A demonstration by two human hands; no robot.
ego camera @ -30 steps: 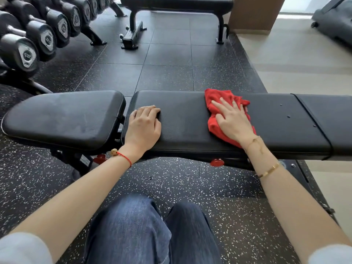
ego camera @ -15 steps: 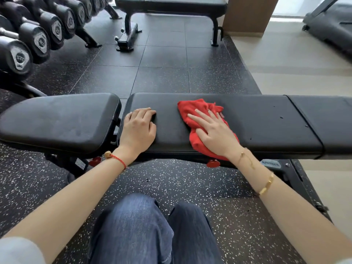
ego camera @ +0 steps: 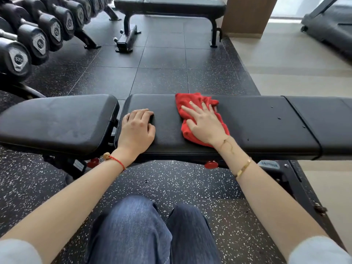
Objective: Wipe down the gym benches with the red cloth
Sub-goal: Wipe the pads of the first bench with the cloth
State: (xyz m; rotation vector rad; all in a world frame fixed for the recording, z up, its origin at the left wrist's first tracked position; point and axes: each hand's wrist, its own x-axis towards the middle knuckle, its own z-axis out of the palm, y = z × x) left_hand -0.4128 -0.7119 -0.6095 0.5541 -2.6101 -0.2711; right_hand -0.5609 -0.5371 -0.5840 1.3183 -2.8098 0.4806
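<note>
A long black gym bench [ego camera: 257,130] runs across the view in front of me, with its separate seat pad [ego camera: 57,121] to the left. The crumpled red cloth [ego camera: 185,105] lies on the middle of the long pad. My right hand [ego camera: 206,124] presses flat on the cloth with fingers spread, covering its right half. My left hand [ego camera: 137,128] rests on the left end of the same pad with fingers curled, holding nothing, a short gap left of the cloth.
A rack of black dumbbells [ego camera: 38,40] stands at the back left. A second flat bench [ego camera: 171,4] sits beyond, next to a wooden column [ego camera: 247,14]. A treadmill [ego camera: 327,25] is at the far right. My knees in jeans [ego camera: 133,225] are below the bench.
My right hand has slid the red cloth leftward along the pad, closer to my left hand. The left hand has stayed in place.
</note>
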